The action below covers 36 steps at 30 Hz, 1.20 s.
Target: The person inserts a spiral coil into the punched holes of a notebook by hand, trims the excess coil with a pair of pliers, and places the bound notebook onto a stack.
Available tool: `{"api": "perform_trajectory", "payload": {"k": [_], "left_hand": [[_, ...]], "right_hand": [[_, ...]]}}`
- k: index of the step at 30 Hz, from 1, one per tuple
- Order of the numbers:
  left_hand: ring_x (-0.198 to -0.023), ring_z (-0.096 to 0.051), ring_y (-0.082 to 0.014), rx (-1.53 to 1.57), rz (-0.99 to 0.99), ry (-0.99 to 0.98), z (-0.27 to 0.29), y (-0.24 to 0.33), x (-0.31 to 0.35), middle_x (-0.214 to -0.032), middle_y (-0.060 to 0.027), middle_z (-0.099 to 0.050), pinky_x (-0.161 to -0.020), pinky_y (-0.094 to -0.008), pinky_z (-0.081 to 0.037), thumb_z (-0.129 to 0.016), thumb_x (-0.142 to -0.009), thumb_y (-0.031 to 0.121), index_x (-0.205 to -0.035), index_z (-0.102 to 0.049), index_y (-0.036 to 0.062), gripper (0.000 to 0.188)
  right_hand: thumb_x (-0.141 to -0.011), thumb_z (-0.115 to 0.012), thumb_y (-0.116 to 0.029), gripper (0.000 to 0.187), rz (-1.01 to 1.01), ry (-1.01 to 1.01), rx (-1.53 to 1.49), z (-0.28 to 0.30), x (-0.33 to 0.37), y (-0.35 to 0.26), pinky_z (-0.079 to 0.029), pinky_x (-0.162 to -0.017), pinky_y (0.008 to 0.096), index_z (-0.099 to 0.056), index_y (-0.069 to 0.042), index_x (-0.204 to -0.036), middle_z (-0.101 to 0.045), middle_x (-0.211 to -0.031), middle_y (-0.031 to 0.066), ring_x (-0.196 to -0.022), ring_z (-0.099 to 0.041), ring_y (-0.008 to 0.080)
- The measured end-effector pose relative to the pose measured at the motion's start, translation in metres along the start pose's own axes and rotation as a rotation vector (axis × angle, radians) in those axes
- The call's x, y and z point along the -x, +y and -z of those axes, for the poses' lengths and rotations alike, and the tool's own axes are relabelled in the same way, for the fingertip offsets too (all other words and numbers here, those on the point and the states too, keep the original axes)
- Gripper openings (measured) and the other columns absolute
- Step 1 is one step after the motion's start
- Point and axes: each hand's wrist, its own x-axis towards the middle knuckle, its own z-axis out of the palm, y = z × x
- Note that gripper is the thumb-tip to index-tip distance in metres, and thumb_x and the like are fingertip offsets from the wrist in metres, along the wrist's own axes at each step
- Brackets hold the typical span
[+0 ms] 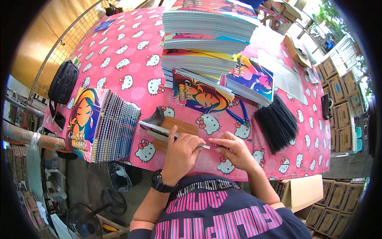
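My left hand [181, 150] is closed round a thin notebook [154, 129], held edge-on near the table's front edge. At the notebook's right end, my right hand [235, 151] pinches a thin spiral binding coil [215, 145]; how far it is threaded is too small to tell. Beneath the notebook lies a wooden board [184, 125], with a dark grey curved piece [156, 116] beside it. Blue-handled pliers [239, 114] rest beyond my right hand. Further right lies a bundle of black spiral coils [276, 124]. A loose notebook [203, 93] with an illustrated cover lies ahead.
Tall stacks of notebooks [203, 36] fill the table's far middle. Spiral-bound notebooks [115, 127] are piled at left, near a black pouch [63, 81]. Clear plastic sheeting [280, 75] lies far right. A cardboard box [304, 193] stands below the front edge, a fan [83, 219] lower left.
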Motion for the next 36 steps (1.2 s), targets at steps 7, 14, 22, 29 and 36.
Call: {"api": "perform_trajectory", "payload": {"k": [7,14,22,29,36], "left_hand": [[-0.088,-0.057,-0.0194,0.072,-0.036,0.064,0.003,-0.004,0.001,-0.087,0.0013,-0.063,-0.092,-0.0392,-0.032,-0.072,-0.073,0.011,-0.091,-0.068,0.0149,0.019],[-0.087,-0.057,-0.0183,0.059,-0.040,0.099,-0.001,-0.003,0.002,-0.085,0.0012,-0.062,-0.089,-0.0374,-0.033,-0.074,-0.071,0.011,-0.090,-0.068,0.0139,0.020],[-0.090,-0.057,-0.0176,0.048,-0.068,0.081,0.005,0.009,0.000,-0.091,0.0027,-0.060,-0.091,-0.0417,-0.030,-0.072,-0.075,0.018,-0.098,-0.064,0.0162,0.024],[-0.094,-0.057,-0.0165,-0.052,-0.123,0.018,-0.008,-0.001,0.005,-0.091,0.0039,-0.059,-0.095,-0.0467,-0.025,-0.070,-0.079,0.027,-0.093,-0.063,0.0191,0.017],[-0.096,-0.056,-0.0143,-0.055,-0.133,-0.003,-0.004,-0.010,0.006,-0.093,0.0054,-0.060,-0.097,-0.0475,-0.023,-0.066,-0.083,0.032,-0.092,-0.064,0.0215,0.014]], "right_hand": [[-0.082,-0.067,-0.002,0.017,0.046,0.018,-0.093,-0.003,-0.005,0.006,-0.047,-0.063,0.0278,-0.068,-0.003,-0.099,-0.061,-0.084,0.0046,-0.074,-0.060,0.0151],[-0.083,-0.066,-0.003,0.018,0.082,0.005,-0.076,-0.002,-0.008,0.006,-0.049,-0.062,0.0281,-0.067,-0.003,-0.101,-0.062,-0.086,0.0056,-0.074,-0.061,0.0151],[-0.089,-0.063,-0.010,0.024,-0.066,0.045,-0.034,-0.004,-0.012,-0.014,-0.048,-0.058,0.0275,-0.062,-0.003,-0.112,-0.063,-0.080,0.0055,-0.066,-0.059,0.0130],[-0.095,-0.057,-0.019,0.028,-0.240,-0.224,-0.158,0.009,-0.068,0.030,-0.050,-0.061,0.0278,-0.060,-0.004,-0.119,-0.065,-0.078,0.0079,-0.066,-0.060,0.0111],[-0.089,-0.062,-0.027,0.037,0.289,-0.445,0.316,-0.129,-0.191,0.082,-0.047,-0.086,0.0413,-0.061,-0.010,-0.122,-0.062,-0.107,0.0196,-0.097,-0.060,0.0329]]}}
